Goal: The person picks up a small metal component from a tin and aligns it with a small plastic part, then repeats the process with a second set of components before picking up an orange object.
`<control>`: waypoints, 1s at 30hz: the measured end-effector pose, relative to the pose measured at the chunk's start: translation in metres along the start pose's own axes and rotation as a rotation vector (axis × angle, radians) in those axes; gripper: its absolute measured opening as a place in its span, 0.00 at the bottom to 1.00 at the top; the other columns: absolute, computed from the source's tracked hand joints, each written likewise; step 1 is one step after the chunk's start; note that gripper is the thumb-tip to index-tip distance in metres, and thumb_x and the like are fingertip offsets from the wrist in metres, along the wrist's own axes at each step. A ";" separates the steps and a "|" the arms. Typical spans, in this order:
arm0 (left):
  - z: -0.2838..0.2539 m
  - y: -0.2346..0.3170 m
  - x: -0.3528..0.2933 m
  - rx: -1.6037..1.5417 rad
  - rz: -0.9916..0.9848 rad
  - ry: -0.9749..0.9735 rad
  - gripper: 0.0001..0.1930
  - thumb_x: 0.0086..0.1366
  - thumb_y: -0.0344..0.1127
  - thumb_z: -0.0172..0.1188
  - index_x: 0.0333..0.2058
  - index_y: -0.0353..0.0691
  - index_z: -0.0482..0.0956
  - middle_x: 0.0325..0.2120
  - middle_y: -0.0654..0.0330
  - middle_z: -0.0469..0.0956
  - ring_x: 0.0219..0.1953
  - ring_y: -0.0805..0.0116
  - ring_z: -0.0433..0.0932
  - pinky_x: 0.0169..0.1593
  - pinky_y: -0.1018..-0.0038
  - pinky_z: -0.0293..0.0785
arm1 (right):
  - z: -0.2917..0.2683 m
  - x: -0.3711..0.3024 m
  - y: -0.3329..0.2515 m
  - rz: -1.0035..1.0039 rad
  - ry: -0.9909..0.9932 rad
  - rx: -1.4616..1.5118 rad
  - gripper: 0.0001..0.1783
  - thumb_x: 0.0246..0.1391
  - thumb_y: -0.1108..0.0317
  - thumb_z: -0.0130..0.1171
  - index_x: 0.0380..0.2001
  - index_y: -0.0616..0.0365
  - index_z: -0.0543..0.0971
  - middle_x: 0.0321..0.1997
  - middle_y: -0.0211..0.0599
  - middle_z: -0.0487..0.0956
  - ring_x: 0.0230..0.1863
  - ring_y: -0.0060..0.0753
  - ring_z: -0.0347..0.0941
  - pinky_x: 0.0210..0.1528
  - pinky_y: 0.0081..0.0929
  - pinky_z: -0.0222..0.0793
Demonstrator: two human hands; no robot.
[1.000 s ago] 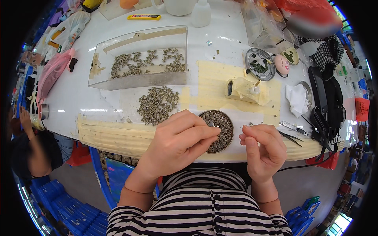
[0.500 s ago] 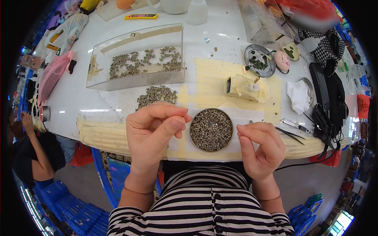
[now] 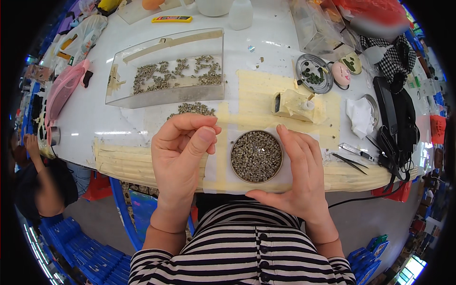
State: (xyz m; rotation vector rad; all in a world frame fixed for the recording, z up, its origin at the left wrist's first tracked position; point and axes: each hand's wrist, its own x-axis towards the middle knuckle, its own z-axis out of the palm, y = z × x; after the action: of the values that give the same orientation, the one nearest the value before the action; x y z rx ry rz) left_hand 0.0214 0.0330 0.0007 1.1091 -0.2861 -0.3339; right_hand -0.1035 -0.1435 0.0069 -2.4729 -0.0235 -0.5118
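Observation:
In front of me stands a round dish (image 3: 231, 166) filled with small metallic pieces (image 3: 256, 154). My right hand (image 3: 301, 173) is at its right side, fingers and thumb spread around the rim; whether they touch it is hard to see. Left of the dish, my left hand (image 3: 183, 149) hovers with thumb and forefinger pinched together. Anything between those fingertips is hidden or too small to make out. Behind the left hand lies a loose heap (image 3: 194, 109) of similar metallic pieces, partly covered by it.
A clear tray (image 3: 164, 98) with more pieces stands farther back. To the right are a taped block (image 3: 289, 107), a plate of dark green bits (image 3: 312, 76), tweezers (image 3: 350, 163), a cutter knife (image 3: 356, 151) and a white tissue (image 3: 359, 116). A pink basket (image 3: 66, 92) sits left.
My right hand has opened from a pinch and spread around the dish's right side. My left hand keeps its pinch, shifted slightly. The dish sits a touch farther right.

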 end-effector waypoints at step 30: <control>-0.002 -0.001 -0.001 0.008 -0.020 -0.031 0.07 0.66 0.29 0.62 0.41 0.32 0.79 0.30 0.58 0.81 0.30 0.76 0.75 0.34 0.80 0.70 | -0.081 -0.030 0.037 0.255 0.257 -0.300 0.55 0.31 0.63 0.78 0.64 0.67 0.64 0.52 0.46 0.76 0.47 0.44 0.70 0.52 0.38 0.67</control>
State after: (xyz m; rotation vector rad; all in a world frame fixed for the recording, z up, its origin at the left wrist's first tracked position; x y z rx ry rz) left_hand 0.0205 0.0344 -0.0014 1.1156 -0.3042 -0.3678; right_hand -0.1552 -0.2166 0.0355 -2.6223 0.4978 -0.7616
